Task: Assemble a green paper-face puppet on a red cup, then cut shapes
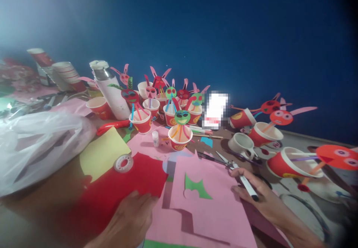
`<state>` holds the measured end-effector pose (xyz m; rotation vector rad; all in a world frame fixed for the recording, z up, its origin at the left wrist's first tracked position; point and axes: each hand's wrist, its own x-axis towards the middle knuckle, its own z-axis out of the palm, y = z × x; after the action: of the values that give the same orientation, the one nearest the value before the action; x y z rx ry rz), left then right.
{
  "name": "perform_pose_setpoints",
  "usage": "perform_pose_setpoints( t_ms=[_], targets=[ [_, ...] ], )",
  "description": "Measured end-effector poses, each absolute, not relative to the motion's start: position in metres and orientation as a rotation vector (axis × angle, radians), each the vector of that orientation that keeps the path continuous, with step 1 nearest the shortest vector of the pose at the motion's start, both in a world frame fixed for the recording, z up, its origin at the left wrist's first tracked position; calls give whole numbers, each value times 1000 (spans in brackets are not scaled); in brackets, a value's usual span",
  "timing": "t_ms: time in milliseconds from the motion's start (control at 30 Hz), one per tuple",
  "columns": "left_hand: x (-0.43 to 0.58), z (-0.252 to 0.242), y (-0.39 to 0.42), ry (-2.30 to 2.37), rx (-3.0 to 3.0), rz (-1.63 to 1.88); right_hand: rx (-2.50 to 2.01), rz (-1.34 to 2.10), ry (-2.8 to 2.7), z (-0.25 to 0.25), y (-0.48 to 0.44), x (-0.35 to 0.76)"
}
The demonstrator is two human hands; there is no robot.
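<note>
My left hand (134, 214) is curled at the near edge of a sheet of red paper (134, 173), with its fingertips partly hidden against it. My right hand (260, 194) grips a white marker (242, 177) with a black end, above the right side of a pink paper sheet (220, 218). A green paper scrap (198, 186) with jagged points lies on that pink sheet. Scissors (222, 158) lie just beyond the marker, partly hidden by my right hand. A white tape ring (123, 163) rests where the red sheet meets a yellow sheet (103, 153).
Several red paper cups with paper-faced figures stand behind, one with a green face (182, 117) in front. A white flask (110, 91), a white mug (241, 145), a small bottle (155, 138) and a plastic bag (41, 147) surround the papers. A blue wall (195, 35) rises behind.
</note>
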<state>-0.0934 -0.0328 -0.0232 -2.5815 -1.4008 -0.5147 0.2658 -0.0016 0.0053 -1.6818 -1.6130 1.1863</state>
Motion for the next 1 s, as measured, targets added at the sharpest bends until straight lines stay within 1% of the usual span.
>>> perform_pose_setpoints(
  t_ms=[200, 300, 400, 467, 567, 633, 700, 767, 900, 1000],
  targets=[
    [-96, -32, -26, -1411, -2621, -535, -1633, 1221, -1644, 1, 3, 251],
    [-105, -32, -24, -1446, -2596, -599, -1680, 1150, -1675, -2, 4, 243],
    [-109, -22, -21, -1383, -2646, -657, -1754, 1025, -1737, -3, 3, 235],
    [-104, -12, -16, -1298, -2648, -681, -1812, 832, -1866, -1, 1, 232],
    [-87, 3, -4, -1216, -2712, -711, -1828, 328, -2071, 5, -2, 231],
    [-73, 8, 4, -1204, -2819, -630, -1786, -9, -2122, 11, -5, 230],
    [-61, 11, 12, -1228, -2899, -537, -1713, -191, -2159, 17, -8, 226],
    [-51, 14, 18, -1229, -2940, -454, -1590, -147, -2224, 20, -10, 217],
    [-40, 19, 24, -1058, -3025, -318, -1252, 189, -2340, 17, -10, 191],
    [-41, 11, 22, -1098, -3032, -345, -1124, 291, -2364, 12, -6, 178]
  ],
)
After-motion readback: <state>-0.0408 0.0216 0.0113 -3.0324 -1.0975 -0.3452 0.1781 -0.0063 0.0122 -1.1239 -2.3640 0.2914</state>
